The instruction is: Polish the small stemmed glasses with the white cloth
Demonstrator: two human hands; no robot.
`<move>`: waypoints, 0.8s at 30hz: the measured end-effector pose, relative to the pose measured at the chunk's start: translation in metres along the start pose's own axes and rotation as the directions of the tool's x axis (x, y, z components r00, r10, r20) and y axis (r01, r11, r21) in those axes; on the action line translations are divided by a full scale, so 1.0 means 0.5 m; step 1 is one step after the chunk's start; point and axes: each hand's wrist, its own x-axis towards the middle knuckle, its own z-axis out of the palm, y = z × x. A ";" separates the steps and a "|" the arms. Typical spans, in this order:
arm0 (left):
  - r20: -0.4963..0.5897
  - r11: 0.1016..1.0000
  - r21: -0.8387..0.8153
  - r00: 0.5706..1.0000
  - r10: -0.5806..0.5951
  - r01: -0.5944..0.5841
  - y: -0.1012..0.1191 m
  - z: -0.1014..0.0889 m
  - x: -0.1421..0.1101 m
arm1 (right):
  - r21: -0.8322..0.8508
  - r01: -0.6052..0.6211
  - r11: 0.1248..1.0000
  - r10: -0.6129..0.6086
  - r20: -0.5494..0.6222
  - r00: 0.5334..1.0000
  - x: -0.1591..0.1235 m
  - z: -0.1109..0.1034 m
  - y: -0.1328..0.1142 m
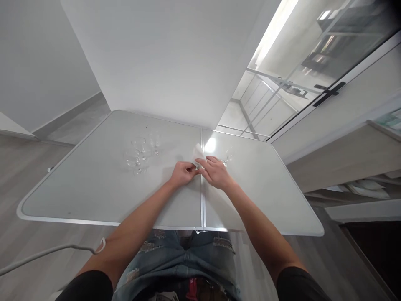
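Note:
My left hand (183,173) is closed, thumb and fingers pinched on a clear glass (198,166) that is mostly hidden between the hands. From the other side my right hand (216,172) meets it, its fingers closed on a white tissue or cloth (199,151) that sticks up above them. Both hands are over the middle seam of the table. A group of several clear stemmed glasses (138,158) is on the table to the left. Another clear glass (226,161) shows just beyond my right hand, partly covered by it.
The pale folding table (90,188) has a metal rim and a seam (203,200) down its middle. A white wall (169,62) stands behind it. To the right is a glass door with a black handle (328,94). A grey hook-ended cable (62,247) crosses the lower left.

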 end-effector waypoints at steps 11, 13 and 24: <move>-0.017 0.928 -0.333 0.983 -0.181 0.166 -0.012 0.003 0.010 | 0.922 -0.163 0.351 0.526 -0.050 0.849 0.006 0.091 -0.004; -0.036 0.918 -0.344 0.974 -0.222 0.197 -0.011 0.008 0.011 | 0.933 -0.037 0.357 0.550 -0.178 0.816 -0.002 0.135 -0.023; -0.158 0.938 -0.292 0.958 -0.240 0.187 0.001 0.011 0.014 | 0.296 -0.116 0.948 0.273 -0.569 0.775 -0.020 0.190 -0.019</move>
